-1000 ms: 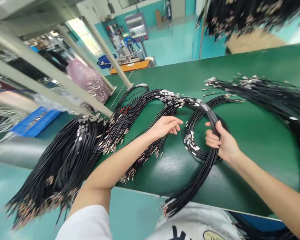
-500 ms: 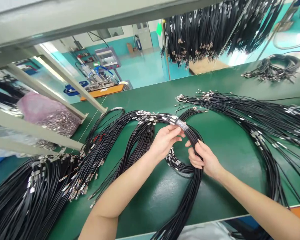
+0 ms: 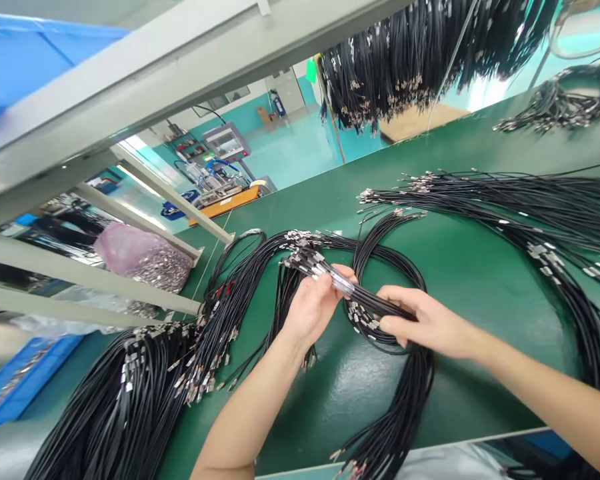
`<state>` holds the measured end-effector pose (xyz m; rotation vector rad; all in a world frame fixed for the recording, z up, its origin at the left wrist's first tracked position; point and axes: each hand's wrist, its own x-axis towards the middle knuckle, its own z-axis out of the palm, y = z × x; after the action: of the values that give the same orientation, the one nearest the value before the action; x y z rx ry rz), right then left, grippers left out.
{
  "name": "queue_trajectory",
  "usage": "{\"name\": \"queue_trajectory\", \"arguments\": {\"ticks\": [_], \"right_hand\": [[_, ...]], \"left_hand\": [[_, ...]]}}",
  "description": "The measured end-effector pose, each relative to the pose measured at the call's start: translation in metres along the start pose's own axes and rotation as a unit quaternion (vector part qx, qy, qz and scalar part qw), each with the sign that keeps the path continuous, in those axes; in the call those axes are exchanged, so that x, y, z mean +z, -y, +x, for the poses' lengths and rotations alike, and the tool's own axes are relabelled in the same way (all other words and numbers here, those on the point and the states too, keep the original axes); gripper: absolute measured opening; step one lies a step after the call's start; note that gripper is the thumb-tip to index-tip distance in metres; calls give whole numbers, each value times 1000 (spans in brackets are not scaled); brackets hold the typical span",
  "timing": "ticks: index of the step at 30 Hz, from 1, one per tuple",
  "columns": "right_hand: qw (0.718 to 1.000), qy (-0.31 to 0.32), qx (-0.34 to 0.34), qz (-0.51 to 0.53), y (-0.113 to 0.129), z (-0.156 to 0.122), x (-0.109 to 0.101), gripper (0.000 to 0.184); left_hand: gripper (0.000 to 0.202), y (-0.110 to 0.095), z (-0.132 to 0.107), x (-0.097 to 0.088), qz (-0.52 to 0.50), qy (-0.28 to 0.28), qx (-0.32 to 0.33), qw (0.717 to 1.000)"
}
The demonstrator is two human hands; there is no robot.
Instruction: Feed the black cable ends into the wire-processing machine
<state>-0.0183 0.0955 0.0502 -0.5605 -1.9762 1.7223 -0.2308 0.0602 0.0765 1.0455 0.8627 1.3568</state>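
Observation:
A bundle of black cables [image 3: 375, 301] is held a little above the green table, a clear wrap around it near its metal-tipped end. My left hand [image 3: 316, 300] is closed around the bundle at that wrap. Further along, my right hand [image 3: 423, 321] grips the same bundle, thumb on the near side. From there the cables bend down toward the table's front edge, where their other ends fan out. Behind my hands lies a coiled cable bundle [image 3: 405, 257], partly hidden by them. More loose cables [image 3: 250, 287] spread over the table to the left.
A thick heap of cables [image 3: 115, 400] covers the left front of the table [image 3: 480, 387]. Long cables [image 3: 545, 200] lie across the right side. Grey shelf posts [image 3: 175, 193] stand at the left, beside a pink bag [image 3: 140, 253] of small metal parts. Cables [image 3: 380, 73] hang beyond the table.
The wrapped end has been lifted away from the cables behind it and drawn down toward me. The bundle's far ends now show at the front edge. My view has shifted left.

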Motion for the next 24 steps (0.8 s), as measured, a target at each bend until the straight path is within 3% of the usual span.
{"name": "queue_trajectory", "arguments": {"ticks": [3, 5, 8, 9, 11, 14, 16, 18, 20, 22, 24], "right_hand": [[960, 228, 47, 158, 16, 12, -19, 48], [955, 254, 48, 148, 23, 14, -21, 47], [993, 111, 6, -29, 28, 7, -5, 35], [991, 55, -8, -118, 27, 3, 2, 31], [957, -29, -30, -288, 21, -3, 16, 26], [891, -70, -50, -445, 8, -8, 29, 22], [860, -78, -58, -501, 1, -9, 33, 21], [839, -84, -67, -534, -3, -9, 35, 20], [826, -87, -78, -552, -3, -10, 37, 19], [818, -82, -89, -563, -2, -11, 40, 20], [813, -76, -95, -570, -2, -13, 42, 21]], "left_hand": [[36, -1, -5, 0, 21, 39, 57, 997], [36, -2, -8, -2, 31, 49, 79, 995], [39, -1, -12, -13, 64, 58, 82, 993], [41, -1, -14, -18, 76, 57, 71, 993], [45, 1, -18, -27, 97, 54, 36, 993], [50, -1, -28, -36, 168, 55, -30, 984], [39, -7, -39, -37, 275, 80, -70, 956], [28, -18, -50, -33, 399, 83, -54, 911], [17, -33, -59, -25, 500, 51, 44, 864], [19, -50, -61, -17, 567, 15, 157, 808], [30, -69, -52, -9, 626, 44, 180, 757]]}}
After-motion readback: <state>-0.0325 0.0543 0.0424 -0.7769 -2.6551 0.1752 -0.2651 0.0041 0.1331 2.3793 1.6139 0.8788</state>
